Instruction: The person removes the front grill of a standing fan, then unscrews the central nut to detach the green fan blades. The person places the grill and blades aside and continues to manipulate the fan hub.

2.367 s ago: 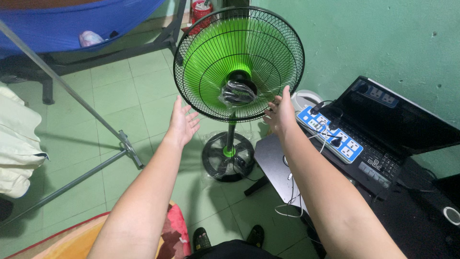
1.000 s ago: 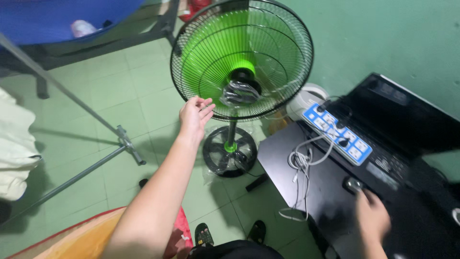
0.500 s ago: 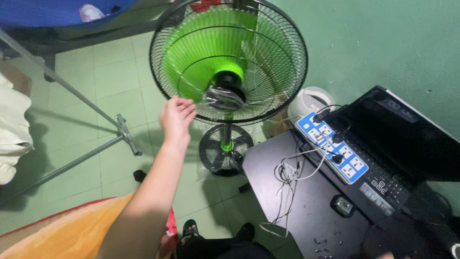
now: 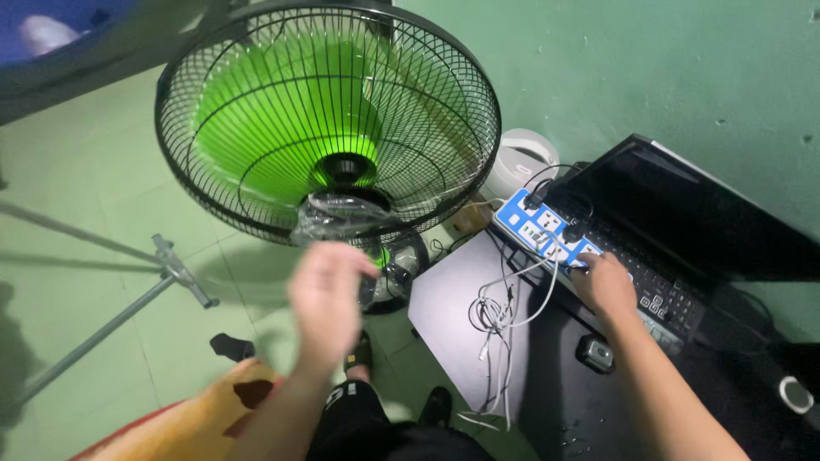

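A standing fan (image 4: 256, 128) with a black wire grille and green blades fills the upper left, its rear motor (image 4: 342, 218) wrapped in clear plastic. My left hand (image 4: 329, 294) is blurred just below that motor, back toward the camera; its fingers are too smeared to read. My right hand (image 4: 602, 282) rests fingers-down on the near end of a blue and white power strip (image 4: 542, 224), which lies across an open black laptop (image 4: 683, 222). Black plugs sit in the strip, and a white cable bundle (image 4: 495, 312) trails from it over the dark desk (image 4: 444, 316).
A small black square object (image 4: 595, 353) lies on the desk near my right forearm. A white round appliance (image 4: 521, 162) stands against the green wall. A metal stand leg (image 4: 175, 269) crosses the tiled floor at left. Orange and red cloth (image 4: 196, 418) lies at the bottom.
My left hand dropped from the grille's rim to below the motor. My right hand came back into view and landed on the power strip. The view shifted, so the fan looks closer.
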